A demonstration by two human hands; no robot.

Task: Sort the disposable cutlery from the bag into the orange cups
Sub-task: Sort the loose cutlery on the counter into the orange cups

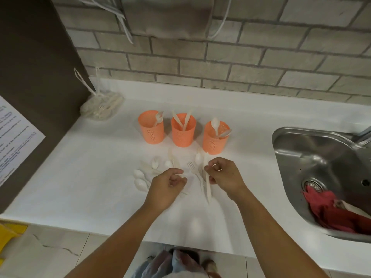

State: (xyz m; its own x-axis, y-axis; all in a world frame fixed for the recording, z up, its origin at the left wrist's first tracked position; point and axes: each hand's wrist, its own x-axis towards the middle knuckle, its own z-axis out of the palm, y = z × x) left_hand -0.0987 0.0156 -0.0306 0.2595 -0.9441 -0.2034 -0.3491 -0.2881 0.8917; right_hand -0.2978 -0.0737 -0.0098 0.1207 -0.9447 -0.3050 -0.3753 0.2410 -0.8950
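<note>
Three orange cups are set in a row on the white counter (80, 167), near the brick wall. Forks (159, 117) are stood in the left cup (151, 131), knives (183, 121) in the middle cup (183, 137) and spoons (215, 125) in the right cup (213, 144). The bag (100, 107), in which more cutlery is seen, is slumped in the back left corner of the counter, well apart from the cups.

Loose pieces are spread on the counter in front of the cups: loose spoons (140, 180) at the left, a small fork (154, 163) beside them and pale knives (171, 157) nearer the middle cup. The left hand (167, 185) is held over this spread with its fingers curled toward the thumb; whether anything is pinched there cannot be told. The right hand (225, 175) is curled on a long knife (208, 189), which is pinched between thumb and fingertips and appears blurred at its near end. Two loose forks (193, 170) are laid just beside that knife, and a single spoon (198, 158) is seen just beyond the fingertips, near the right cup.

A steel sink (291, 141) is sunk into the counter at the right, and a red cloth (325, 209) is bunched inside it
</note>
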